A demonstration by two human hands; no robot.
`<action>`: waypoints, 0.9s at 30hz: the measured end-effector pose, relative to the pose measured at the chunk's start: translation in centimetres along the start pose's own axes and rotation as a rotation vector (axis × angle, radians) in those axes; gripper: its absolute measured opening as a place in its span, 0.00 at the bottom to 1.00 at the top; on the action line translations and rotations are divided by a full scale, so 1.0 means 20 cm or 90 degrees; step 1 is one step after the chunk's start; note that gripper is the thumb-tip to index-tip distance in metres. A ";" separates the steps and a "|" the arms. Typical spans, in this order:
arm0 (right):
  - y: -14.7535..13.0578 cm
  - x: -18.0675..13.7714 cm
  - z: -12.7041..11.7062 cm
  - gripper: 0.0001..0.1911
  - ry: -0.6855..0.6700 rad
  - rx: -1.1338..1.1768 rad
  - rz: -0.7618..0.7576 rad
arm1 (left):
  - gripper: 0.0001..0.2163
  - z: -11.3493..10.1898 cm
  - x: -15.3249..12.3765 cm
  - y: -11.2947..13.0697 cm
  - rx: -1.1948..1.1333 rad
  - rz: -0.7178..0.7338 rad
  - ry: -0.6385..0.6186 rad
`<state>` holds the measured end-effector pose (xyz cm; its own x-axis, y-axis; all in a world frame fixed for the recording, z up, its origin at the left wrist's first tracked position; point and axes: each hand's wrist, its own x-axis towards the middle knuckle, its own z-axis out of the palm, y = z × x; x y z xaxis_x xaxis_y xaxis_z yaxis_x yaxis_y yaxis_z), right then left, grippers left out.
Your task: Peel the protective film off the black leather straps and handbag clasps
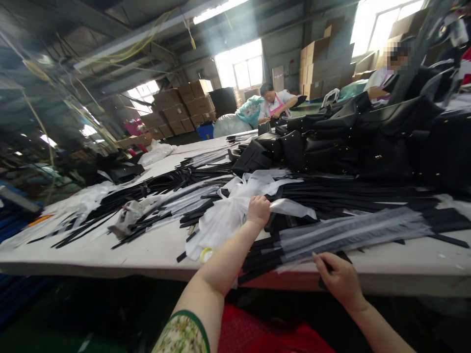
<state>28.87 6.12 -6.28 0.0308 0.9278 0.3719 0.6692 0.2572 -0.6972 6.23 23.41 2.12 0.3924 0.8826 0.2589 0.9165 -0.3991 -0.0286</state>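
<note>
My left hand [258, 210] is closed on a gathered white plastic bag [224, 218], whose thin folds spread over the table to the left. Lower right, my right hand [340, 277] has its fingers curled at the table's front edge. A short dark strip, seemingly a black strap [345, 256], shows on both sides of those fingers; the grip itself is partly hidden. Just beyond its fingertips lies a translucent plastic sleeve [353, 230] around a bundle of flat black straps [263, 257].
More black straps [176, 179] lie across the white table [147, 252]. A yellow tape roll [206, 254] sits near the front edge. Black bags [331, 142] are heaped at the back right. One person [275, 103] works behind them, another at far right. Cardboard boxes [176, 110] stand behind.
</note>
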 end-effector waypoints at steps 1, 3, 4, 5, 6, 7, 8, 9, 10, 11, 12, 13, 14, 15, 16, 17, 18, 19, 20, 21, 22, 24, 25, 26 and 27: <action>-0.07 0.01 0.01 0.21 -0.042 0.045 0.002 | 0.11 0.00 -0.01 0.00 -0.001 -0.001 -0.012; -0.18 0.05 0.06 0.21 -0.129 0.131 0.028 | 0.16 0.01 -0.03 0.01 -0.004 -0.004 -0.030; -0.23 0.08 0.09 0.21 -0.172 0.184 0.055 | 0.19 0.01 -0.04 0.02 -0.005 -0.007 -0.035; -0.26 0.10 0.12 0.21 -0.213 0.248 0.095 | 0.21 0.00 -0.06 0.03 -0.006 -0.007 -0.036; -0.28 0.13 0.15 0.20 -0.248 0.321 0.145 | 0.22 -0.01 -0.09 0.04 -0.006 -0.004 -0.033; -0.30 0.15 0.18 0.20 -0.272 0.401 0.200 | 0.21 -0.02 -0.12 0.06 -0.006 0.001 -0.029; -0.31 0.18 0.20 0.21 -0.282 0.485 0.258 | 0.18 -0.03 -0.15 0.07 -0.006 0.009 -0.023; -0.32 0.20 0.22 0.23 -0.278 0.567 0.313 | 0.15 -0.05 -0.18 0.09 -0.006 0.019 -0.018; -0.33 0.22 0.24 0.25 -0.264 0.642 0.360 | 0.11 -0.06 -0.22 0.11 -0.007 0.030 -0.015; -0.34 0.24 0.25 0.25 -0.244 0.708 0.397 | 0.09 -0.08 -0.26 0.13 -0.009 0.041 -0.014; -0.35 0.25 0.25 0.24 -0.219 0.764 0.424 | 0.07 -0.09 -0.30 0.15 -0.011 0.053 -0.011; -0.36 0.27 0.25 0.23 -0.188 0.809 0.444 | 0.07 -0.11 -0.35 0.17 -0.014 0.067 -0.006; -0.36 0.28 0.25 0.23 -0.152 0.840 0.459 | 0.07 -0.13 -0.40 0.19 -0.019 0.080 0.001; -0.37 0.29 0.24 0.23 -0.114 0.858 0.469 | 0.08 -0.15 -0.44 0.20 -0.026 0.091 0.006; -0.36 0.29 0.24 0.22 -0.080 0.865 0.478 | 0.09 -0.16 -0.49 0.22 -0.036 0.099 0.008; -0.36 0.29 0.23 0.22 -0.052 0.864 0.486 | 0.09 -0.18 -0.55 0.24 -0.050 0.098 0.003; -0.35 0.28 0.22 0.22 -0.032 0.859 0.495 | 0.08 -0.19 -0.61 0.25 -0.067 0.089 -0.013; -0.34 0.27 0.20 0.23 -0.022 0.855 0.505 | 0.08 -0.20 -0.67 0.27 -0.087 0.070 -0.039; -0.33 0.26 0.18 0.23 -0.018 0.848 0.511 | 0.08 -0.20 -0.75 0.29 -0.110 0.040 -0.072; -0.31 0.25 0.16 0.23 -0.014 0.833 0.508 | 0.08 -0.20 -0.82 0.31 -0.138 0.004 -0.111; -0.30 0.23 0.13 0.23 -0.009 0.804 0.496 | 0.10 -0.19 -0.90 0.32 -0.170 -0.033 -0.154; -0.27 0.20 0.08 0.23 -0.030 0.695 0.436 | 0.13 -0.17 -1.06 0.34 -0.236 -0.065 -0.263; -0.27 0.18 0.05 0.24 -0.064 0.618 0.392 | 0.14 -0.16 -1.12 0.35 -0.270 -0.052 -0.324; -0.26 0.17 0.03 0.23 -0.113 0.533 0.338 | 0.14 -0.15 -1.16 0.34 -0.301 -0.031 -0.377; -0.27 0.16 0.01 0.22 -0.167 0.442 0.281 | 0.12 -0.15 -1.19 0.33 -0.327 -0.016 -0.410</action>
<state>25.17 7.66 -1.47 -0.0489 0.9921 -0.1154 0.0287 -0.1141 -0.9931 2.77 -0.99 -1.25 0.4835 0.8002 -0.3549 0.8367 -0.3033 0.4561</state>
